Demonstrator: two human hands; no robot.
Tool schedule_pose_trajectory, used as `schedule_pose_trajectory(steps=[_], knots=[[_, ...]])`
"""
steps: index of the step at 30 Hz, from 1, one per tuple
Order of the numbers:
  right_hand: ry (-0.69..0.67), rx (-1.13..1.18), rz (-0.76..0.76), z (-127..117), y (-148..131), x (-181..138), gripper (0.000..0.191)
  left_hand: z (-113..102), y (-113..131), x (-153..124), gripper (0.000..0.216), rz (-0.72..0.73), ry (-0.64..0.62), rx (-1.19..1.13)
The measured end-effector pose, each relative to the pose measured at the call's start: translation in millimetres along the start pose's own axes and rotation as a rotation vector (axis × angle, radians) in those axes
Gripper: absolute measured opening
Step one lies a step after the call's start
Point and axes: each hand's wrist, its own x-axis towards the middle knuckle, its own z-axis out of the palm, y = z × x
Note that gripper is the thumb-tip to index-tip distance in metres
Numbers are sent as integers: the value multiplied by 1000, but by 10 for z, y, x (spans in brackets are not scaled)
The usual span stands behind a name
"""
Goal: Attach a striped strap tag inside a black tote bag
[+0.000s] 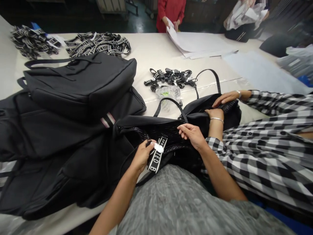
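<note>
Holding the folded strap (pixel 156 160) over the open bag (pixel 150 120), left hand (pixel 141 156) clamped on it beside its white band (pixel 158 148), right hand (pixel 193 134) curled at the bag's mouth, can't tell if gripping; strap looks light, limp, probably best pinched at that band.

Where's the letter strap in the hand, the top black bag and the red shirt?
Black-and-white lettered flat strap (pixel 155 159): head view, its lettered face.
Black fabric top bag (pixel 88 80): head view, upper surface.
Red cloth shirt (pixel 171 10): head view, front.
</note>
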Motion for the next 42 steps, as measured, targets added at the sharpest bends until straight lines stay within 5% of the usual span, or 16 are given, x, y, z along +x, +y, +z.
schedule_pose_trajectory(steps=[8, 22, 26, 30, 33, 37, 42], knots=[[96, 425, -89, 246, 77, -59, 23, 202, 27, -25, 24, 258, 6, 267], [213, 524, -48, 74, 397, -198, 20, 215, -11, 232, 49, 188, -9, 175], [204, 248, -22, -5, 498, -245, 25, 296, 36, 388, 43, 238, -50, 371], [305, -439, -150, -229, 524, -304, 21, 344, 96, 486, 18, 387, -91, 624], [308, -798, -232, -379, 527, -325, 19, 404, 148, 576, 28, 490, -227, 721], [192, -843, -223, -437, 594, -259, 18, 618, 175, 802, 26, 530, -368, 732], [133, -722, -170, -442, 625, -127, 21, 851, 56, 1004, 12, 421, -328, 616]])
